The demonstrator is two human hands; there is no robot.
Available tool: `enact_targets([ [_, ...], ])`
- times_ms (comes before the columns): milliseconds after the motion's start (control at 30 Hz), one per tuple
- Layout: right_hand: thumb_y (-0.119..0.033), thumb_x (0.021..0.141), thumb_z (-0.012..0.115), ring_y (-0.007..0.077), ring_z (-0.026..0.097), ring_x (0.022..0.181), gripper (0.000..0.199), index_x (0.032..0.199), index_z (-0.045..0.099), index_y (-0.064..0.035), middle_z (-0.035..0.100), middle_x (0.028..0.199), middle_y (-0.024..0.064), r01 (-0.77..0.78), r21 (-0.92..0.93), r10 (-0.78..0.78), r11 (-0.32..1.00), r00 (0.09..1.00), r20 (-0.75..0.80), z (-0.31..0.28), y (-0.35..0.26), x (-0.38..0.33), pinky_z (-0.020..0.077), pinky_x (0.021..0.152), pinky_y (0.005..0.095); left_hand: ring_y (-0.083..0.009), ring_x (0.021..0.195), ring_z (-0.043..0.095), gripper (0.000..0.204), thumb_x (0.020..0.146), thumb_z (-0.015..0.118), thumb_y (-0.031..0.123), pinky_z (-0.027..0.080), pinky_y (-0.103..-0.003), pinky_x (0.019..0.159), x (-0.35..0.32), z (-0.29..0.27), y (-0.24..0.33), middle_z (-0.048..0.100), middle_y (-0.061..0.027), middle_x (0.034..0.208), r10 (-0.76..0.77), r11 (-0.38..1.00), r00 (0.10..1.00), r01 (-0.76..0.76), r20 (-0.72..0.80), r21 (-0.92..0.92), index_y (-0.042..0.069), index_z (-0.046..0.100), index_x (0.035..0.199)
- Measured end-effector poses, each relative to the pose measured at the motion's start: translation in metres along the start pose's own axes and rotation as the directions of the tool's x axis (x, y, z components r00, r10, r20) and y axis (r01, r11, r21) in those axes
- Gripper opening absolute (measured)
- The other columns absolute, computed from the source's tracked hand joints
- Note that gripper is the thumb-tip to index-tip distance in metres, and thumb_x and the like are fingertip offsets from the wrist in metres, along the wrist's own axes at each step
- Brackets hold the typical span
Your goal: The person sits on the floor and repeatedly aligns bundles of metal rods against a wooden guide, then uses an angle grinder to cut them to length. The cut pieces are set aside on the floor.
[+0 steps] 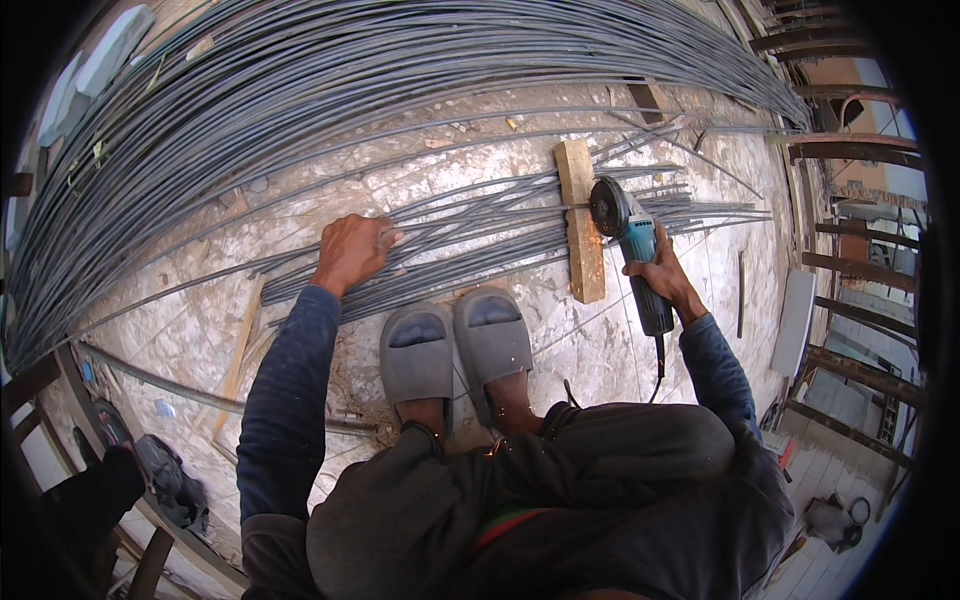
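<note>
My right hand [660, 272] is wrapped round the body of a teal and black angle grinder [640, 258]. The grinder's disc end is up against the rods beside a wooden block [585, 245], and orange sparks fall along the block and down toward my feet. On the left, my left hand [352, 250] is closed on a thin steel rod [470, 212] that runs to the right toward the disc. More cut steel rods [450, 268] lie in a loose bundle below that hand, passing by the block. A black cord trails from the grinder's lower end.
A wide heap of long steel rods [400, 70] curves across the far side. My feet, in grey slide sandals [418, 365], stand just below the cut rods. A thin wooden strip [238, 355] lies at left. Beams and a drop [860, 265] border the right.
</note>
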State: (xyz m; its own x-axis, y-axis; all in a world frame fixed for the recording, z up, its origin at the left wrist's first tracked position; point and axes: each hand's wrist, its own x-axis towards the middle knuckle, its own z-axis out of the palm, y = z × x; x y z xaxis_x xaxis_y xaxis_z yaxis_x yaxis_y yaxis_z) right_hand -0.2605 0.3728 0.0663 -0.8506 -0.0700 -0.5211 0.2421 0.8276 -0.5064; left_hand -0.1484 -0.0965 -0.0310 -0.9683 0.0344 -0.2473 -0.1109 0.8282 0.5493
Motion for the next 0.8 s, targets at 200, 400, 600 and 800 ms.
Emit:
enact_targets([
  [200,-0.009,0.065,0.078,0.0293,0.057,0.116,0.104,0.152,0.022,-0.0013,0.057,0.129,0.0181,-0.003,0.017,0.003,1.0,1.0,0.006,-0.001,-0.003,0.005,0.0465,0.099,0.0355,-0.0384,0.081,0.067,0.033,0.093,0.062,0.038,0.049,-0.049,0.074,-0.001,-0.005,0.005,0.07,-0.0193,0.079,-0.033,0.999,0.999,0.033,0.028,-0.008,0.009,0.076,0.1],
  [400,-0.011,0.065,0.078,0.0282,0.059,0.108,0.1,0.15,0.026,-0.0047,0.057,0.125,0.0166,0.027,0.027,-0.028,0.999,0.999,0.022,-0.004,0.003,0.015,0.0496,0.093,0.0376,-0.0386,0.08,0.067,0.033,0.093,0.062,0.038,0.049,-0.049,0.073,-0.001,0.0,0.001,0.069,-0.0193,0.078,-0.013,1.0,1.0,0.013,0.008,-0.004,0.009,0.076,0.099],
  [600,-0.013,0.064,0.08,0.0304,0.06,0.114,0.104,0.152,0.026,-0.0057,0.059,0.127,0.0183,-0.006,-0.066,0.006,0.998,1.0,0.014,-0.008,0.005,0.027,0.0477,0.098,0.0371,-0.0389,0.078,0.067,0.033,0.093,0.063,0.037,0.049,-0.049,0.072,0.0,0.001,0.001,0.069,-0.0193,0.077,0.001,1.0,1.0,-0.001,0.002,-0.004,0.008,0.076,0.099],
  [800,-0.017,0.062,0.08,0.0337,0.06,0.116,0.104,0.151,0.027,-0.0075,0.061,0.125,0.0208,0.018,-0.1,-0.018,0.995,1.0,0.008,-0.006,0.005,0.026,0.0476,0.099,0.0389,-0.0383,0.077,0.067,0.032,0.093,0.064,0.035,0.05,-0.049,0.075,-0.002,-0.003,0.004,0.069,-0.0197,0.075,-0.011,1.0,1.0,0.011,-0.005,-0.021,0.007,0.076,0.102],
])
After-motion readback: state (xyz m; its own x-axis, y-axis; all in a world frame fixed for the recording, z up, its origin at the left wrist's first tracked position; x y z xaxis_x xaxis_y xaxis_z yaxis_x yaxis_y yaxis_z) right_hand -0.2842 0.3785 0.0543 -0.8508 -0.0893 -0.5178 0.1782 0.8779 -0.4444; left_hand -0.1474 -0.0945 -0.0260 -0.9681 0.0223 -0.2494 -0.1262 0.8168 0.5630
